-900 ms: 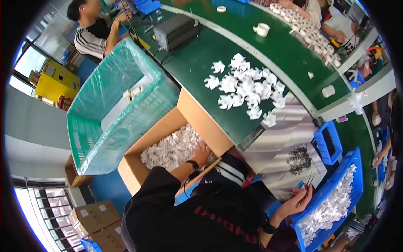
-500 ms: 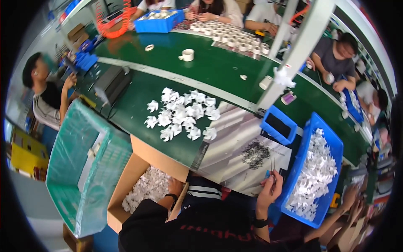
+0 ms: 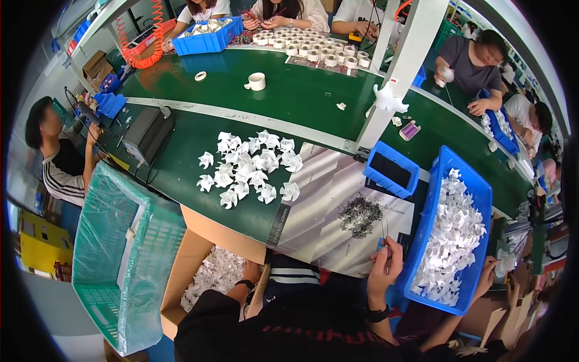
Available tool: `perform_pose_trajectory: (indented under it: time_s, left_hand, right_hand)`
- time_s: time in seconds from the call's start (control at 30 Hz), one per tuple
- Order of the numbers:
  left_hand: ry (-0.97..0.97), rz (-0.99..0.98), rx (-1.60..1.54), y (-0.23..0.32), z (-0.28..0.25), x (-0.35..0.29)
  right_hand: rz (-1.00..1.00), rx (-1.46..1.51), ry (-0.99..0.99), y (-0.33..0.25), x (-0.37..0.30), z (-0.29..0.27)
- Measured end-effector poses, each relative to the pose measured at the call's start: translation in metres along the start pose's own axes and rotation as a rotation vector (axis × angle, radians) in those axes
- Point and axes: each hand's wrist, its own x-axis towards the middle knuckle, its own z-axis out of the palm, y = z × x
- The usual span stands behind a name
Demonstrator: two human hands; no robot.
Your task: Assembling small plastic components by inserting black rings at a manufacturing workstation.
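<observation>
My right hand (image 3: 385, 269) is closed around thin metal tweezers (image 3: 384, 231), whose tips point up toward a pile of small dark metal bits (image 3: 359, 214) on a printed paper sheet (image 3: 319, 193). My left hand (image 3: 254, 273), with a dark watch on the wrist, rests at the edge of a cardboard box (image 3: 193, 253) holding white fan-shaped parts (image 3: 212, 274); its fingers are hidden. Several more white fan parts (image 3: 250, 163) lie grouped on the green table (image 3: 181, 169). A long blue bin (image 3: 429, 208) full of the same white parts stands to the right of my right hand.
A small empty blue tray (image 3: 391, 172) sits beyond the paper. A green mesh basket (image 3: 120, 259) lined with plastic stands left of the box. A white post (image 3: 398, 66) rises mid-table. Other people work at the left, far and right sides; another person's hand (image 3: 487, 271) is beside the bin.
The view has swung so the table sits more centrally. My right hand with the tweezers moved from the blue bin's edge over to the paper sheet. My left hand stays at the box.
</observation>
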Motion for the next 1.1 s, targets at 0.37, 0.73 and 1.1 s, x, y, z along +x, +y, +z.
perform_pose_trajectory:
  time_s: [0.37, 0.73, 1.1]
  left_hand:
    - [-0.13, -0.022, -0.127, -0.015, 0.002, 0.008]
    - [0.213, 0.251, -0.134, 0.021, -0.085, -0.041]
    - [0.487, 0.121, -0.723, 0.102, -0.331, -0.098]
  right_hand:
    - [0.015, -0.017, 0.003, -0.005, -0.001, 0.002]
    - [0.026, -0.027, -0.011, -0.003, -0.004, -0.004]
    - [0.067, 0.071, -0.021, -0.001, 0.0, -0.001]
